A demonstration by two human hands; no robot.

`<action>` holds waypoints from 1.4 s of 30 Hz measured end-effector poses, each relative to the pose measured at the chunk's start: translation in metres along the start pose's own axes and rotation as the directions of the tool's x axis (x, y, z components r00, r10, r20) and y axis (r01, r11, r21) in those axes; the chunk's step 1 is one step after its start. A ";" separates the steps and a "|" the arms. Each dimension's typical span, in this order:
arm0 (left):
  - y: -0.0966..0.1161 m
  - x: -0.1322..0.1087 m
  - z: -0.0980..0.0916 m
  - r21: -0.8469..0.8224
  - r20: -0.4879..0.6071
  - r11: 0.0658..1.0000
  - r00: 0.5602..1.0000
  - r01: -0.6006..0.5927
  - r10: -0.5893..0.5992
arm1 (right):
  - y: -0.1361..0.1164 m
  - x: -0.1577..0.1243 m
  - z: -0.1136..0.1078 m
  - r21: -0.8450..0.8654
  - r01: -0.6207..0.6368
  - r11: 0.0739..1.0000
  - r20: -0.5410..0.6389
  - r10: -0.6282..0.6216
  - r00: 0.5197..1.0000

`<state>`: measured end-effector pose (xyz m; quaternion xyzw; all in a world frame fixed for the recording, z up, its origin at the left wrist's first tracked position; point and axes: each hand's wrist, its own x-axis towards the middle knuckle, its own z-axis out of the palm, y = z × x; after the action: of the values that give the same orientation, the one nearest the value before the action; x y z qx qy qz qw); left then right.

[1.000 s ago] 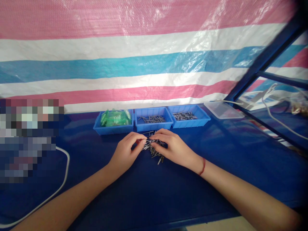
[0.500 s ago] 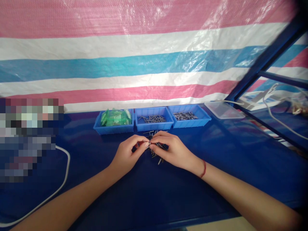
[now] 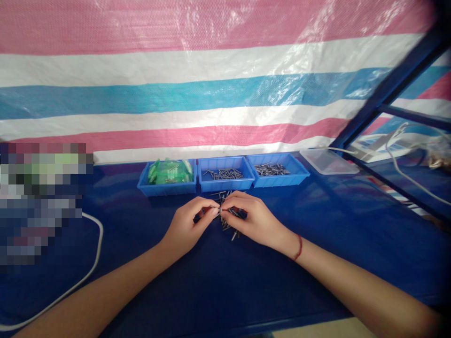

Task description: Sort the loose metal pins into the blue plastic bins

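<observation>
My left hand (image 3: 188, 223) and my right hand (image 3: 252, 218) meet fingertip to fingertip over a small pile of thin metal pins (image 3: 230, 224) on the dark blue table (image 3: 229, 281). Both hands are pinched, thumb against forefinger, on a small metal pin held between them; the piece itself is too small to make out clearly. A red string circles my right wrist. Just behind the hands stand three blue trays: the left one (image 3: 167, 188) holds green plastic bags, the middle one (image 3: 225, 183) and the right one (image 3: 282, 177) hold more metal pins.
A clear plastic lid or tray (image 3: 327, 162) lies right of the blue trays. A white cable (image 3: 89, 263) curves across the table's left side. A striped pink, white and blue tarp hangs behind. A dark blue frame bar (image 3: 384, 89) slants at the right, with white wires beyond it.
My hands have drawn closer together and lifted slightly off the pile, from spread over the pins to a fingertip pinch between both hands.
</observation>
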<state>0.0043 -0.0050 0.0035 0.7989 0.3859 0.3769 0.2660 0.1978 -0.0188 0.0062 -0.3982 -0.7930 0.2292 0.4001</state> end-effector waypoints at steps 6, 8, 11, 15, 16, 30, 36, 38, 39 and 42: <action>-0.001 0.000 0.000 -0.004 0.009 1.000 1.000 0.000 0.000 | -0.004 0.001 -0.002 0.030 -0.013 0.999 -0.055 0.015 0.998; -0.002 0.000 0.000 -0.006 0.011 1.000 1.000 0.003 -0.003 | -0.004 0.000 -0.002 0.040 -0.012 0.999 -0.075 0.015 0.997; -0.001 0.000 0.000 -0.010 0.017 1.000 1.000 0.014 -0.014 | -0.003 0.000 -0.002 0.045 -0.014 0.999 -0.109 0.019 0.994; -0.002 0.000 0.001 -0.006 0.029 1.000 0.999 0.024 -0.024 | -0.005 -0.001 -0.003 0.055 -0.003 0.998 -0.135 0.011 0.991; -0.002 0.000 0.002 0.001 0.035 1.000 0.999 0.021 -0.021 | -0.007 -0.001 -0.003 0.058 0.002 0.998 -0.135 0.006 0.991; 0.002 0.006 -0.023 0.531 0.253 0.807 0.957 -0.259 0.141 | 0.044 0.012 -0.068 -0.381 -0.231 0.895 -0.569 -0.031 0.821; -0.005 0.004 -0.025 0.587 0.339 0.760 0.937 -0.279 0.083 | 0.064 0.013 -0.072 -0.515 -0.339 0.787 -0.523 0.025 0.852; -0.007 0.004 -0.023 0.556 0.361 0.778 0.928 -0.292 0.091 | 0.053 0.012 -0.063 -0.496 -0.275 0.823 -0.463 0.016 0.886; -0.008 0.004 -0.022 0.542 0.364 0.788 0.927 -0.293 0.094 | 0.045 0.012 -0.058 -0.483 -0.241 0.842 -0.432 0.010 0.902; -0.009 0.005 -0.016 0.513 0.349 0.813 0.932 -0.277 0.097 | 0.023 0.009 -0.043 -0.441 -0.143 0.886 -0.325 -0.010 0.946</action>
<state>-0.0106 0.0065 0.0083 0.9243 0.3508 0.1447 0.0411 0.2397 0.0039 0.0195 -0.5403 -0.7352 -0.0181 0.4088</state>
